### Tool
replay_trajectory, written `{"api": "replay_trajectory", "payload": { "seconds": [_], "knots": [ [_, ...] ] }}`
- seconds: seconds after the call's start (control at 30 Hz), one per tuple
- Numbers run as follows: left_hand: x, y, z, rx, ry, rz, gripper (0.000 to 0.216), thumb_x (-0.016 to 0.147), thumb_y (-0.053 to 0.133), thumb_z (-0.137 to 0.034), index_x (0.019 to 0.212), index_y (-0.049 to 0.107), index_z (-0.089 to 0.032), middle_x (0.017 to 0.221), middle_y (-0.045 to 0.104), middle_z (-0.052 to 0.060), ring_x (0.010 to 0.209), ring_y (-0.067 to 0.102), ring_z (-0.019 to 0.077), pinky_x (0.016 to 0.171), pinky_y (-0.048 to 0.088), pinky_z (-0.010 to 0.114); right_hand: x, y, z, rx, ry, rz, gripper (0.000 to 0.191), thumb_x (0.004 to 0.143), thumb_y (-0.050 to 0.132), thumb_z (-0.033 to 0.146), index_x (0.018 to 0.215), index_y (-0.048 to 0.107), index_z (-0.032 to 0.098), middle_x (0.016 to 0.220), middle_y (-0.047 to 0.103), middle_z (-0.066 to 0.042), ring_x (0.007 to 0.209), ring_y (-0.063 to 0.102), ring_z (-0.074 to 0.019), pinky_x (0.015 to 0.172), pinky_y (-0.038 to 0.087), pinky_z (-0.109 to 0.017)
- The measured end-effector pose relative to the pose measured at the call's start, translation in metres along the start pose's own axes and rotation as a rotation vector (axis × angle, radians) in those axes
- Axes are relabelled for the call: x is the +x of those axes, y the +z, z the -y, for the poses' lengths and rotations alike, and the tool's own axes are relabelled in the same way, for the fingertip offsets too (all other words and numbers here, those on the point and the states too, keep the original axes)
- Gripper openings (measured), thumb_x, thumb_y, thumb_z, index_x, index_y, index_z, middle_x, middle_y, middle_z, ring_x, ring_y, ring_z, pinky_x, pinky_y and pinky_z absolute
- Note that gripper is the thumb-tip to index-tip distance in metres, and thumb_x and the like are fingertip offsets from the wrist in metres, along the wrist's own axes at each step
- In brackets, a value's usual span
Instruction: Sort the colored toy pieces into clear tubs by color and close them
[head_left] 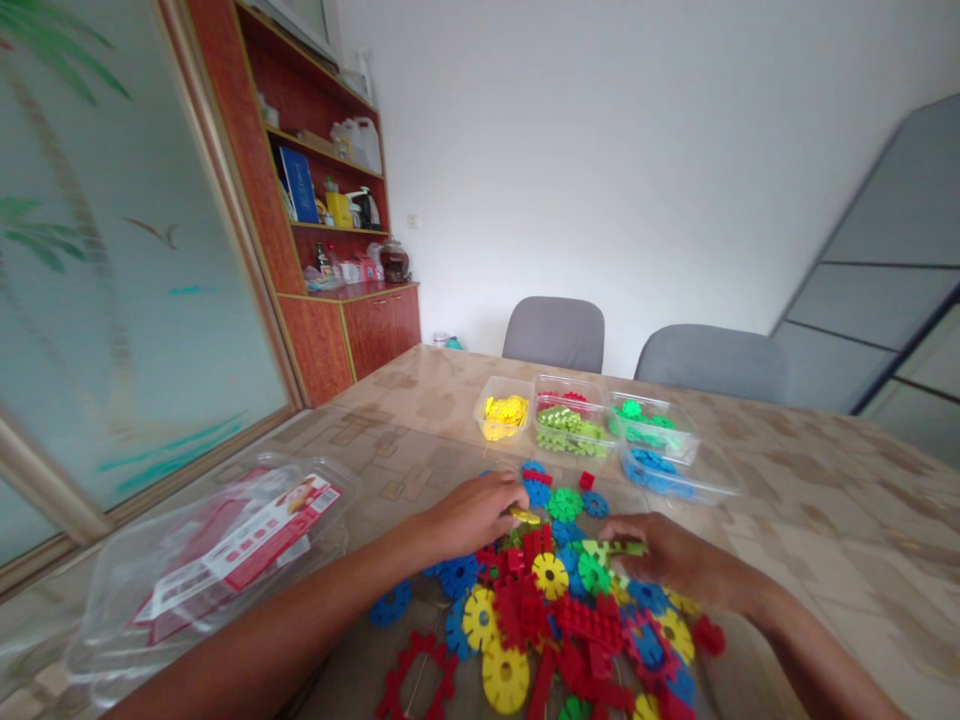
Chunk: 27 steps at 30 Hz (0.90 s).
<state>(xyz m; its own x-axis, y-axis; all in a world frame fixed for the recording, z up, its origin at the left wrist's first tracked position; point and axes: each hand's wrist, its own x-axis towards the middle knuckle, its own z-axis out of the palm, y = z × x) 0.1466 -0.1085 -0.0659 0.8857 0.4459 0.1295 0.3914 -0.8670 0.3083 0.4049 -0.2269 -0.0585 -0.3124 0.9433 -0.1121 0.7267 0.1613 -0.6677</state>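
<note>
Both my hands are over a mixed pile of plastic building pieces on the table. My left hand (480, 508), at the pile's far left, pinches a yellow notched disc (525, 516) seen nearly edge-on. On the right, my right hand (660, 550) has its fingers closed on a light green toothed piece (627, 548). Below and between them lie red studded bricks (589, 622), yellow notched discs (550, 576), blue discs (457, 576) and green discs (565, 504). A large red toothed ring (417, 676) rests at the near left of the pile.
Beyond the pile stand clear tubs sorted by colour: a yellow tub (480, 412), a light green tub (574, 455), a green tub (686, 440) and a blue tub (712, 490), with red pieces behind. Stacked clear lids (112, 600) with labels lie left. Two grey chairs (555, 332) are behind.
</note>
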Motion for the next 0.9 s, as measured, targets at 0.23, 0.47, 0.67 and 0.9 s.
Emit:
{"api": "replay_trajectory", "payload": {
  "seconds": [0.23,0.47,0.67,0.9],
  "knots": [
    [-0.003,-0.015,0.011,0.086,-0.154,-0.005,0.013,0.082,0.055,-0.017,0.094,0.06,-0.021,0.07,0.061,0.001,0.069,0.058,0.0196,0.061,0.04,0.023,0.0,-0.006,-0.005,-0.07,-0.029,-0.111,0.026,0.088,0.045,0.035,0.092,0.066,0.02,0.086,0.069,-0.005,0.078,0.061,-0.0223,0.068,0.046,-0.031],
    [-0.005,-0.009,0.006,0.06,0.006,-0.057,0.031,0.077,0.069,-0.028,0.106,0.061,-0.02,0.113,0.057,0.01,0.106,0.053,0.0266,0.09,0.041,0.032,0.008,-0.003,0.0,-0.091,-0.016,-0.163,0.027,0.088,0.041,0.034,0.09,0.064,0.019,0.081,0.067,-0.004,0.072,0.059,-0.0204,0.064,0.045,-0.03],
    [-0.006,-0.002,0.001,0.017,0.116,-0.036,0.035,0.073,0.075,-0.029,0.102,0.06,-0.017,0.127,0.049,0.013,0.121,0.042,0.0291,0.1,0.035,0.037,0.006,-0.002,-0.001,-0.085,-0.031,-0.153,0.025,0.085,0.045,0.029,0.097,0.065,0.019,0.094,0.07,-0.007,0.083,0.062,-0.0235,0.072,0.047,-0.033],
    [-0.007,-0.008,-0.001,-0.065,0.108,-0.049,0.038,0.065,0.08,-0.019,0.09,0.052,-0.017,0.119,0.052,0.011,0.114,0.046,0.0259,0.091,0.039,0.031,0.005,-0.004,-0.004,-0.086,-0.023,-0.135,0.023,0.077,0.047,0.015,0.09,0.066,0.018,0.087,0.069,-0.005,0.079,0.062,-0.0219,0.065,0.046,-0.029]
  ]
}}
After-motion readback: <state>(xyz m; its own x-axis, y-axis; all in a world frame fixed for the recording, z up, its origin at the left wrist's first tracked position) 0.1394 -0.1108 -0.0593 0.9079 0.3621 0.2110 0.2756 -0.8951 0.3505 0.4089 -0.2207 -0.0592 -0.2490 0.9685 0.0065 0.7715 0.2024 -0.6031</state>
